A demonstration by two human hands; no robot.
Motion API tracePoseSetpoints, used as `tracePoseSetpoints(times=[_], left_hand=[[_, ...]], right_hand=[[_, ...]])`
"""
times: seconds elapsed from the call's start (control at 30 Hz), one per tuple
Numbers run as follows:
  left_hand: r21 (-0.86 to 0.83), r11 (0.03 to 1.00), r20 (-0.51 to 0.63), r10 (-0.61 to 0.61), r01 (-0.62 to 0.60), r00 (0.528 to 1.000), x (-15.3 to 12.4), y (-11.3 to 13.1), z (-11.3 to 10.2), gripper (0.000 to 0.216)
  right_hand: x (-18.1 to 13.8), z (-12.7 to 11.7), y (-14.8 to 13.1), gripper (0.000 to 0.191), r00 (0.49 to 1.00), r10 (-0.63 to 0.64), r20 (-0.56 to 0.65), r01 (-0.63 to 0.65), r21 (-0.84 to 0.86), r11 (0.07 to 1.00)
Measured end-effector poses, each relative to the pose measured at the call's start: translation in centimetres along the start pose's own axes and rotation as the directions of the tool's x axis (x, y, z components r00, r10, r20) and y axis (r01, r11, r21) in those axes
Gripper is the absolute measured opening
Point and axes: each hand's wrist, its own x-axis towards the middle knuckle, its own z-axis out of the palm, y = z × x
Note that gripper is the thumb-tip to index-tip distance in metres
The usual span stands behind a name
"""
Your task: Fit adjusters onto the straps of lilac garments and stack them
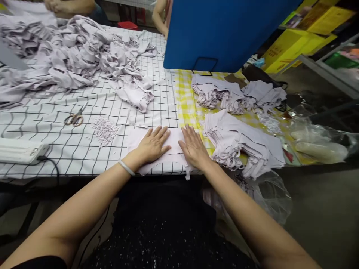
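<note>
A pale lilac piece of cloth (175, 140) lies spread at the table's front edge, with a narrow strap hanging over the edge near its right end. My left hand (153, 145) rests flat on its left part, fingers extended. On its right end my right hand (193, 146) also lies flat, fingers stretched forward. Parts of the cloth are hidden beneath both palms. Just right of my right hand sits a stack of folded lilac pieces with looped straps (244, 140). Small fabric snippets (105, 130) form a pile to the left of my left hand.
Scissors (74, 118) and a white power strip (24, 150) lie on the left. A large heap of lilac cloth (84, 52) covers the far left. Behind stands a blue board (218, 33), near another cloth stack (218, 91). Co-workers' arms (160, 16) show across the table.
</note>
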Motion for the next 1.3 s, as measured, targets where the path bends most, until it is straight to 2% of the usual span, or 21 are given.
tracePoseSetpoints(times=[0.1, 0.17, 0.23, 0.27, 0.3, 0.33, 0.37, 0.4, 0.5, 0.6, 0.63, 0.7, 0.77, 0.8, 0.83, 0.9, 0.97, 1.07, 1.17, 1.23, 1.3], left_hand=[[-0.102, 0.994, -0.012, 0.027, -0.028, 1.0, -1.0, -0.5, -0.4, 0.063], [-0.252, 0.966, -0.143, 0.013, -0.049, 0.99, -3.4, -0.7, -1.7, 0.053], [-0.428, 0.904, -0.275, -0.112, -0.017, 0.955, -7.9, -0.6, -2.8, 0.038], [-0.511, 0.857, -0.235, -0.204, 0.058, 0.95, -10.6, -0.4, -3.1, 0.034], [-0.563, 0.808, -0.082, -0.266, 0.175, 0.961, -13.3, -0.1, -2.9, 0.036], [-0.564, 0.767, 0.087, -0.312, 0.305, 0.946, -15.8, 0.3, -2.3, 0.04], [-0.525, 0.741, 0.208, -0.364, 0.418, 0.908, -17.7, 0.7, -1.2, 0.039], [-0.486, 0.724, 0.213, -0.444, 0.489, 0.87, -19.0, 1.1, 0.3, 0.032], [-0.527, 0.658, 0.116, -0.571, 0.538, 0.813, -19.1, 2.5, 5.2, 0.032], [-0.673, 0.586, 0.094, -0.537, 0.451, 0.838, -17.8, 3.7, 7.1, 0.016], [-0.738, 0.541, 0.099, -0.505, 0.403, 0.858, -18.0, 4.0, 6.8, 0.017], [-0.858, 0.382, 0.18, -0.402, 0.343, 0.898, -19.2, 4.4, 5.1, 0.023], [-0.913, 0.206, 0.296, -0.262, 0.353, 0.918, -20.9, 4.3, 3.1, 0.029], [-0.919, 0.165, 0.315, -0.234, 0.357, 0.92, -21.5, 4.1, 2.2, 0.03], [-0.922, 0.166, 0.3, -0.261, 0.349, 0.918, -21.9, 3.8, 1.6, 0.029], [-0.921, 0.246, 0.182, -0.412, 0.301, 0.893, -21.9, 3.1, 0.9, 0.029], [-0.923, 0.305, 0.066, -0.474, 0.234, 0.878, -20.7, 2.5, 0.9, 0.035], [-0.969, 0.221, 0.039, -0.311, 0.112, 0.95, -18.3, 2.2, 1.2, 0.038], [-0.99, 0.073, 0.1, -0.244, 0.121, 0.965, -16.4, 2.1, 1.5, 0.03], [-0.987, 0.03, 0.143, -0.254, 0.155, 0.956, -15.8, 2.1, 1.6, 0.032], [-0.984, 0.027, 0.162, -0.271, 0.176, 0.949, -15.7, 2.2, 1.7, 0.032]], right_hand=[[1.9, 2.0, 1.3, 0.067, 0.987, 0.032, 0.156, -0.016, -0.103, 0.995], [1.2, 2.3, 1.3, 0.068, 0.993, 0.016, 0.117, -0.002, -0.114, 0.994], [-0.4, 1.9, 0.1, 0.069, 0.997, -0.075, 0.013, 0.076, -0.103, 0.992], [-1.3, 1.6, -1.0, 0.069, 0.987, -0.156, -0.034, 0.152, -0.095, 0.984], [-2.1, 1.3, -2.4, 0.07, 0.966, -0.253, -0.057, 0.248, -0.084, 0.965], [-2.7, 1.2, -3.9, 0.07, 0.932, -0.358, -0.048, 0.355, -0.068, 0.932], [-3.1, 1.2, -5.5, 0.069, 0.891, -0.454, -0.011, 0.453, -0.045, 0.89], [-3.3, 1.4, -7.0, 0.07, 0.846, -0.531, 0.041, 0.532, -0.016, 0.846], [-2.7, 2.8, -9.8, 0.08, 0.745, -0.637, 0.2, 0.641, 0.051, 0.766], [-1.8, 4.2, -10.3, 0.09, 0.709, -0.661, 0.247, 0.668, 0.067, 0.741], [-1.8, 4.5, -10.2, 0.088, 0.716, -0.661, 0.224, 0.666, 0.063, 0.743], [-2.4, 4.9, -10.0, 0.074, 0.744, -0.652, 0.144, 0.651, 0.059, 0.756], [-3.6, 5.1, -10.3, 0.053, 0.752, -0.656, 0.062, 0.65, 0.09, 0.754], [-4.4, 5.2, -10.6, 0.043, 0.744, -0.667, 0.025, 0.66, 0.121, 0.741], [-5.1, 5.3, -10.9, 0.035, 0.733, -0.68, -0.013, 0.673, 0.158, 0.723], [-6.3, 5.2, -11.7, 0.026, 0.727, -0.678, -0.107, 0.681, 0.238, 0.692], [-7.0, 4.8, -12.4, 0.021, 0.765, -0.611, -0.205, 0.641, 0.343, 0.687], [-6.7, 3.7, -13.3, 0.014, 0.892, -0.387, -0.232, 0.445, 0.589, 0.674], [-4.9, 2.6, -13.5, 0.011, 0.985, -0.155, -0.074, 0.152, 0.8, 0.581], [-3.1, 2.0, -13.1, 0.016, 0.995, -0.053, 0.082, -0.046, 0.876, 0.48], [-1.0, 1.6, -12.4, 0.024, 0.972, 0.039, 0.23, -0.229, 0.912, 0.34]])
